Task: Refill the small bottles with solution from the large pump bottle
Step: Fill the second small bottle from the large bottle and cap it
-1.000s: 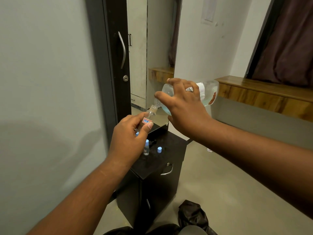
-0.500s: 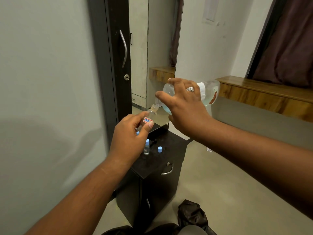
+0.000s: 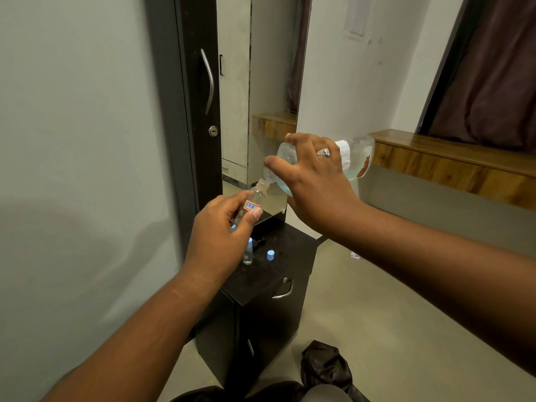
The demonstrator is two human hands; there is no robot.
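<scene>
Clear plastic meets clear plastic: the large bottle (image 3: 352,158), lying almost on its side in the right hand (image 3: 314,181), has its open neck touching the mouth of the small bottle (image 3: 251,205) that the left hand (image 3: 220,236) tilts up to it. Over the last second hardly anything has shifted; both hands have kept the same pose, so I judge the pour is under way, though no stream is plain to see. The right fingers (image 3: 301,146) are clamped round the large bottle, the left ones pinched on the small bottle at its red label. Below, on the dark desk (image 3: 278,274), stands a second small bottle with a blue cap (image 3: 248,253), and just beside it a loose blue cap (image 3: 270,255). A mirror (image 3: 269,82) rises behind the desk, a wooden ledge (image 3: 452,158) runs along the right wall, and dark cloth (image 3: 324,364) lies on the floor.
</scene>
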